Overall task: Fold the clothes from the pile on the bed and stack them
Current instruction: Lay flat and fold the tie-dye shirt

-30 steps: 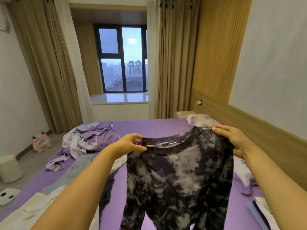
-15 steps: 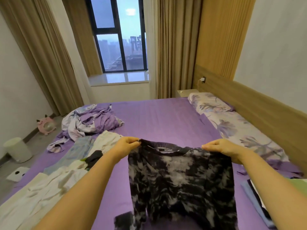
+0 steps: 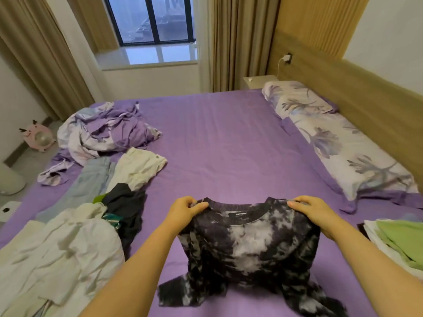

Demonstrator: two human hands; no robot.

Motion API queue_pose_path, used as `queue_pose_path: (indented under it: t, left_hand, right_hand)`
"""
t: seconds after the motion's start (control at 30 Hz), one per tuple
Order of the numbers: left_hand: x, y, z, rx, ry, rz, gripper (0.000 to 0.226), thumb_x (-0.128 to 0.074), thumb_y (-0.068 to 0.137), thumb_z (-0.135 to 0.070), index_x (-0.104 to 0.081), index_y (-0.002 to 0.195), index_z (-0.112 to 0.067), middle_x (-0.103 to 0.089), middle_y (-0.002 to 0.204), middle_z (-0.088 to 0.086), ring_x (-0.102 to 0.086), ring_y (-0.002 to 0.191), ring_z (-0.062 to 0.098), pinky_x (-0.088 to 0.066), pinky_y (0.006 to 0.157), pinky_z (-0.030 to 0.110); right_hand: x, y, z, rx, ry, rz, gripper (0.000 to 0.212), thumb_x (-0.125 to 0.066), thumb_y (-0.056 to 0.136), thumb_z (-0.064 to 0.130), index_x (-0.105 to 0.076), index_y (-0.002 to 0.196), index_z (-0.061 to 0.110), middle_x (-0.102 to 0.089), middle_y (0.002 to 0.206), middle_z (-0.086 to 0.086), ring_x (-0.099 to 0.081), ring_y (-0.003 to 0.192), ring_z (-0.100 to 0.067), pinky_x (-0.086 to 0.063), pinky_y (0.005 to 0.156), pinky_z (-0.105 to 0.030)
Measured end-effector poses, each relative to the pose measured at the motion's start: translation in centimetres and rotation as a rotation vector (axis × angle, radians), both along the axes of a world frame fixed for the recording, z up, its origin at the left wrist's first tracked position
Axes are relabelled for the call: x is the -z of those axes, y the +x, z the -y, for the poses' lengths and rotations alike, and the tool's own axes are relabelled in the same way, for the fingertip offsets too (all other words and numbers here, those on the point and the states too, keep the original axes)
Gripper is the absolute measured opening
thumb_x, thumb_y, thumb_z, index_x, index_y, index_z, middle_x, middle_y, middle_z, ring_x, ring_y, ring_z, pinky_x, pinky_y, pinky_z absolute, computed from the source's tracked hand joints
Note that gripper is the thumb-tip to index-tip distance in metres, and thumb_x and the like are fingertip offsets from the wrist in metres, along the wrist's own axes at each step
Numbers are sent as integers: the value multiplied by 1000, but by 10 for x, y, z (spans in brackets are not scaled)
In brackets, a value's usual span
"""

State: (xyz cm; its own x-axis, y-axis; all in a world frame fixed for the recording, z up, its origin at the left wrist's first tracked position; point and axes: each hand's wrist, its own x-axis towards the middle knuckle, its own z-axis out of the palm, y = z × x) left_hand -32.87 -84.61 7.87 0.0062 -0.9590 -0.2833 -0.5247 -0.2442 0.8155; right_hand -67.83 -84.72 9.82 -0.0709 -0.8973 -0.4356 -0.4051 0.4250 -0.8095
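Far left, on the floor: a pink fan-like object (image 3: 39, 137), off the bed and not part of the work. Far left of the purple bed sheet (image 3: 217, 143): a crumpled purple-and-white floral bedding heap (image 3: 103, 131). Near left: the unfolded clothes pile (image 3: 75, 216), comprising a pale blue garment (image 3: 89, 179), a cream garment (image 3: 139, 168), a dark garment (image 3: 124, 202) and white clothing (image 3: 57, 252) spreading to the near edge; all lie loose and overlapping, evidently awaiting folding. Centre, near: a black-and-white tie-dye shirt (image 3: 249, 245), collar toward the far side, its lower part bunched on the sheet, sleeves splayed at the near corners; the upper part appears lifted slightly at the shoulders. Left hand (image 3: 186, 209) pinches the left shoulder beside the collar, thumb and fingers closed on the cloth; right hand (image 3: 313, 212) grips the right shoulder, fingers curled over the fabric. Holding both shoulders likely serves to spread the shirt flat and square for folding, which has not begun. Right, near edge: a stack of folded clothes (image 3: 398, 241), green item uppermost, presumably the destination. Far right: floral pillows (image 3: 332, 138) along the wooden headboard (image 3: 377, 106).
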Motion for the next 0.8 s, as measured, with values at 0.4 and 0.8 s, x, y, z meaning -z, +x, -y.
queue_pose_path:
  t: [0.4, 0.8]
  left_hand:
    - [128, 9, 70, -1, 329, 5, 13, -63, 90, -5, -62, 78, -2, -58, 78, 14, -51, 74, 21, -40, 67, 30]
    - [227, -21, 136, -254, 309, -33, 6, -61, 93, -13, -64, 95, -9, -63, 92, 3, -58, 88, 20, -41, 77, 28]
  right_hand:
    - [114, 16, 61, 157, 98, -129, 8, -62, 91, 9, -66, 96, 4, -63, 94, -10, -58, 86, -25, -46, 82, -38]
    - [232, 5, 162, 83, 108, -283, 18, -66, 89, 14, -69, 98, -1, -69, 97, -18, -57, 83, -23, -43, 77, -36]
